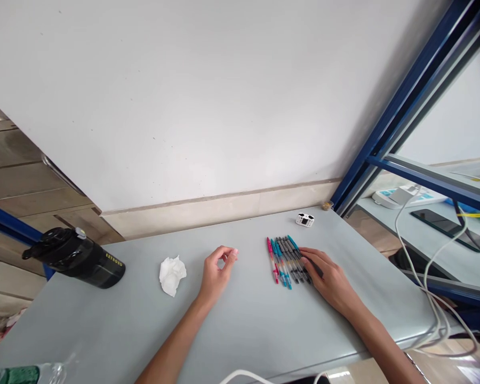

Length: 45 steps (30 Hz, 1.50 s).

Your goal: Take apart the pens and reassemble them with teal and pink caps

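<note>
A row of several pens (282,260) lies side by side on the grey table. The pink ones are at its left, blue-green and dark grey ones follow, and a teal-tipped pen is at the right. My right hand (331,278) rests along the row's right side, fingers stretched out and touching the outermost pens; part of that side is hidden beneath them. To the left of the pens, my left hand (217,272) hovers over the table, thumb and index fingertip closed together, with nothing visible between them. Left of it sits a crumpled white tissue (172,276).
A black bottle (86,261) lies on the left, with a clear plastic bottle (24,374) at the lower left corner. Behind the pens is a small white device (304,220). Looped white cables (432,298) hang by the blue frame (384,128) on the right.
</note>
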Available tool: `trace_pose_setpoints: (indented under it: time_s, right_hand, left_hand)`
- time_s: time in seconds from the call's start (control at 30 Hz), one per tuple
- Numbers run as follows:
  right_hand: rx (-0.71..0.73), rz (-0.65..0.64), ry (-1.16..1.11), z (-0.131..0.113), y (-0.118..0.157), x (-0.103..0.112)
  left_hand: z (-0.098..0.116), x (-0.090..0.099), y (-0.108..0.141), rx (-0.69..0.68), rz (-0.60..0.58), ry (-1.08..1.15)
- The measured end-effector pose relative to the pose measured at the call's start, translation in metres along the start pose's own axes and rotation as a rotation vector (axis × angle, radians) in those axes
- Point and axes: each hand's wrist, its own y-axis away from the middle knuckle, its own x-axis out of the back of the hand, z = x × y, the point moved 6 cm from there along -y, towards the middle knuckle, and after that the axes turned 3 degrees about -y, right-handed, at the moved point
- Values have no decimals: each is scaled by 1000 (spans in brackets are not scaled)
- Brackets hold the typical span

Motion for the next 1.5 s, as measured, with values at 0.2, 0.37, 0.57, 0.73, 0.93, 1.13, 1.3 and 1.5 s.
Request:
trace_pose_setpoints:
  time_s: [0.2,0.37,0.57,0.73,0.93,1.13,1.3,1.5]
  right_hand:
    - [19,41,-1,-6,-1,6]
    - [-43,147,-17,-6,3,18]
    - [-310,321,-48,6,15,35]
    - [-473,425,-111,11,25,45]
    - [-501,456,-104,8,24,47]
    - [-482,423,-101,3,22,46]
    - [-467,419,-100,4,23,46]
    - [-487,398,-113,5,22,45]
  left_hand:
    - [-4,-1,-1,47,14,35]
    - [-10,5,-3,137,108,203]
    - [-18,17,-7,244,235,510]
    - [-23,18,-9,344,234,709]
    - [-18,18,-9,338,195,774]
    - [-22,16,-9,364,170,777]
    - [-24,16,-9,367,169,757]
    - [-23,16,-8,352,169,747]
